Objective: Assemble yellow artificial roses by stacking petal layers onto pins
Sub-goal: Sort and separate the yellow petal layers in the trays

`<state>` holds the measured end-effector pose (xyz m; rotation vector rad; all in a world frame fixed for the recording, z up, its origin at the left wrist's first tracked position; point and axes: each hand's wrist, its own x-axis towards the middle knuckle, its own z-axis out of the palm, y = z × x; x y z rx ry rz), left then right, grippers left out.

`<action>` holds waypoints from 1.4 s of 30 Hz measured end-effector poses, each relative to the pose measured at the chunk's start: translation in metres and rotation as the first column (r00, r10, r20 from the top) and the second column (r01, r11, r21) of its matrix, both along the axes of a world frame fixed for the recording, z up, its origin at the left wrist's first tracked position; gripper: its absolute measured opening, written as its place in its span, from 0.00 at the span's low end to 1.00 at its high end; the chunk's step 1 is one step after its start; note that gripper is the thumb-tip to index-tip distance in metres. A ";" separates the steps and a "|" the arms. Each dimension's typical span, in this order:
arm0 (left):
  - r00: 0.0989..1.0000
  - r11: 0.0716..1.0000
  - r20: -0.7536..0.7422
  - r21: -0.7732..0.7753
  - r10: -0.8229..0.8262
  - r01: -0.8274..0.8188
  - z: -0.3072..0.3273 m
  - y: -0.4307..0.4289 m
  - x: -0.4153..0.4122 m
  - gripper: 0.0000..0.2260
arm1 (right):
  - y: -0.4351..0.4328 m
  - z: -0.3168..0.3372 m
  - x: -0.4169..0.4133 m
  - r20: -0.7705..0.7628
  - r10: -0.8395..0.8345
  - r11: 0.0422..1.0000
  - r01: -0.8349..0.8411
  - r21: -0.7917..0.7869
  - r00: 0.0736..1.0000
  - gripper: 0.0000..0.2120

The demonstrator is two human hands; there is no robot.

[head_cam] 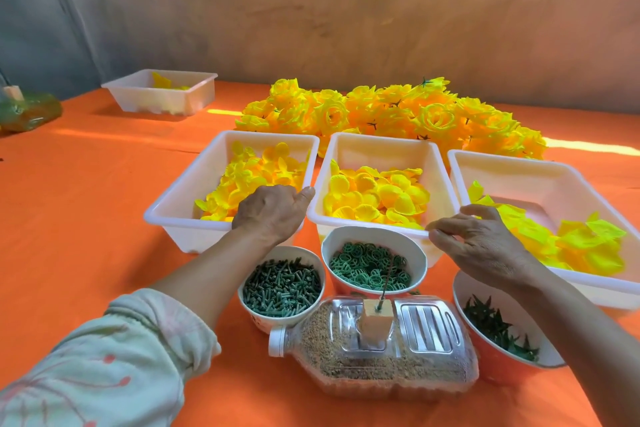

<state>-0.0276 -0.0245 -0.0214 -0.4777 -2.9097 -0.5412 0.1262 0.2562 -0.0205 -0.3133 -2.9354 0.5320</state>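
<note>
Lying on its side nearest the camera, a clear plastic bottle half full of grain carries an orange block with a thin pin standing up from it; nothing is threaded on the pin. Just behind the bottle sit three bowls: one of green stems to its left, one of green rings straight behind, and one of dark green leaves to its right. Behind these, three white tubs hold yellow petals: left tub, middle tub, right tub. The left hand reaches over the near corner of the left tub, fingers curled down into the petals; whether it has hold of any cannot be told. The right hand hangs above the gap between the ring bowl and the right tub, fingers loosely spread and holding nothing. Finished yellow roses lie heaped well behind the bottle, past the tubs, on the orange cloth.
</note>
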 end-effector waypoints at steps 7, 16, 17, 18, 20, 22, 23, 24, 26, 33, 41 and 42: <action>0.976 0.998 0.207 0.002 0.068 -0.070 0.003 0.004 -0.006 0.22 | -0.008 0.004 0.001 0.024 -0.008 0.999 0.007 0.042 1.000 0.10; 0.966 0.999 0.259 0.035 0.012 -0.022 0.010 0.011 -0.003 0.35 | -0.011 0.008 0.003 -0.007 -0.006 1.000 0.006 0.012 1.000 0.11; 0.966 0.999 0.260 0.035 -0.004 -0.005 0.010 0.010 -0.002 0.35 | -0.011 0.009 0.002 0.003 0.002 1.000 -0.002 -0.003 1.000 0.11; 0.965 0.999 0.260 0.035 -0.019 0.010 0.010 0.009 -0.001 0.35 | -0.010 0.009 0.002 0.016 0.012 1.000 -0.011 -0.015 1.000 0.11; 0.968 0.999 0.249 0.035 -0.037 0.029 0.010 0.008 -0.001 0.34 | -0.009 0.011 0.002 0.030 0.030 0.999 -0.029 -0.028 0.999 0.12; 0.972 0.999 0.232 0.026 -0.042 0.037 0.010 0.008 -0.001 0.34 | -0.009 0.012 0.004 0.043 0.045 0.999 -0.044 -0.030 0.998 0.12; 0.974 0.999 0.224 0.020 -0.043 0.040 0.010 0.008 0.000 0.35 | -0.010 0.013 0.004 0.051 0.057 0.998 -0.055 -0.033 0.997 0.12; 0.975 0.999 0.218 0.014 -0.042 0.040 0.010 0.008 0.000 0.34 | -0.009 0.015 0.005 0.053 0.072 0.996 -0.070 -0.048 0.996 0.11; 0.978 0.999 0.204 0.002 -0.039 0.039 0.009 0.008 0.000 0.35 | -0.009 0.021 0.004 0.002 0.053 0.990 -0.053 -0.129 0.999 0.10; 0.982 0.999 0.184 -0.013 -0.037 0.040 0.007 0.010 -0.002 0.36 | 0.007 0.028 -0.017 0.086 -0.312 0.890 0.323 -0.323 0.946 0.22; 0.982 0.999 0.184 -0.009 -0.048 0.051 0.008 0.011 -0.002 0.34 | 0.021 0.033 -0.028 0.047 -0.351 0.820 0.331 -0.466 0.935 0.27; 0.982 0.999 0.183 -0.005 -0.052 0.054 0.008 0.011 -0.002 0.33 | 0.022 0.033 -0.029 0.044 -0.346 0.822 0.326 -0.467 0.937 0.27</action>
